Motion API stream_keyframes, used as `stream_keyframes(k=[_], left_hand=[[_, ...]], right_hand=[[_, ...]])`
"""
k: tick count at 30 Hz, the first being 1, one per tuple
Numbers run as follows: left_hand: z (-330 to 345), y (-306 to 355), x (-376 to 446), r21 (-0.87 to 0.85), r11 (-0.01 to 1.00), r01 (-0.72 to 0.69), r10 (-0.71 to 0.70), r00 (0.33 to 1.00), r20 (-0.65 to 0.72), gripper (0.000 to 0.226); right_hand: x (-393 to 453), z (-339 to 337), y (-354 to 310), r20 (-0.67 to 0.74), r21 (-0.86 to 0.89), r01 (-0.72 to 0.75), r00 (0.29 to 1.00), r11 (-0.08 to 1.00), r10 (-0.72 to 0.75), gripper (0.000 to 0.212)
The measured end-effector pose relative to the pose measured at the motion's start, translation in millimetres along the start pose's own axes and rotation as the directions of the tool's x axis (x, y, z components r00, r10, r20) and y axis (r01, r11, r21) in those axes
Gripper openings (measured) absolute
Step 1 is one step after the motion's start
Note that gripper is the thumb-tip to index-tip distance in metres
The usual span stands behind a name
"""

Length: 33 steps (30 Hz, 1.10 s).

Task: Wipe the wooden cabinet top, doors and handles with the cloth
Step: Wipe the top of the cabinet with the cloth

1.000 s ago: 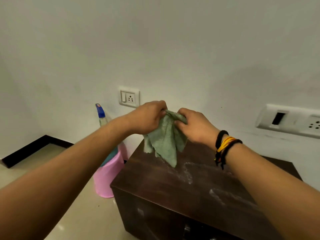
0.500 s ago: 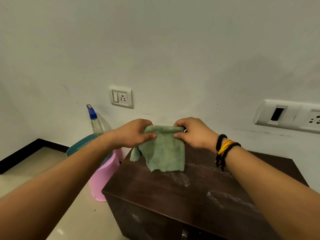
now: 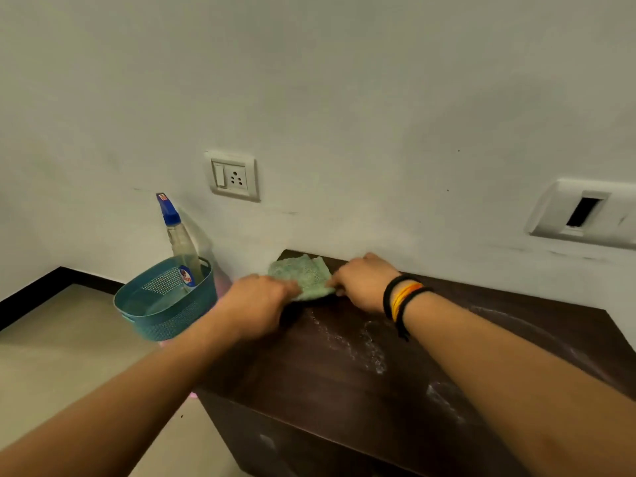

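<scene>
Dusty dark wood is showing across the cabinet top (image 3: 395, 390), where the green cloth (image 3: 303, 275) is lying folded at the back left corner. Both the left hand (image 3: 256, 302) and right hand (image 3: 361, 280) are pinching its near edges, fingers closed on it. Soft and light, it will likely bunch, so pressing flat under the fingers looks wiser; white powder streaks (image 3: 373, 352) are lying just behind the right wrist.

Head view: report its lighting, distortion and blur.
Head view: dim, even, warm-tinted light with no glare; wide-angle lens bows the cabinet top and stretches both forearms; the left hand and teal basket are slightly motion-blurred; white dust streaks stay readable.
</scene>
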<state>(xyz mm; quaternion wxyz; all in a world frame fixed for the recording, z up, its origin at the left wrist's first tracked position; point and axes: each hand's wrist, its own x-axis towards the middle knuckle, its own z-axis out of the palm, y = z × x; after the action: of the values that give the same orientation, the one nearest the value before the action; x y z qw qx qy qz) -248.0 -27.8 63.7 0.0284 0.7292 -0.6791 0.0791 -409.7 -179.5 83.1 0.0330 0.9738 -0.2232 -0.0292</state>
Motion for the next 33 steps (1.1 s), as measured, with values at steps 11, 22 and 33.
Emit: stream_keyframes(k=[11,22,33], left_hand=[[11.9,6.9,17.0,-0.108,0.992,0.069,-0.077,0.994,-0.072,0.052],[54.7,1.4,67.8,-0.145,0.931,0.334,-0.297,0.927,0.231,0.059],[53.8,13.1,82.5,-0.092,0.888,0.451,-0.413,0.869,0.274,0.06]], right_hand=[[-10.4,5.6,9.8,0.104,0.005,0.027,0.994,1.0,-0.028,0.052],[-44.2,59.0,46.1,0.215,0.13,-0.235,0.955,0.963,0.204,0.063],[-50.8,75.5,49.7,0.114,0.187,-0.188,0.979,0.964,0.169,0.104]])
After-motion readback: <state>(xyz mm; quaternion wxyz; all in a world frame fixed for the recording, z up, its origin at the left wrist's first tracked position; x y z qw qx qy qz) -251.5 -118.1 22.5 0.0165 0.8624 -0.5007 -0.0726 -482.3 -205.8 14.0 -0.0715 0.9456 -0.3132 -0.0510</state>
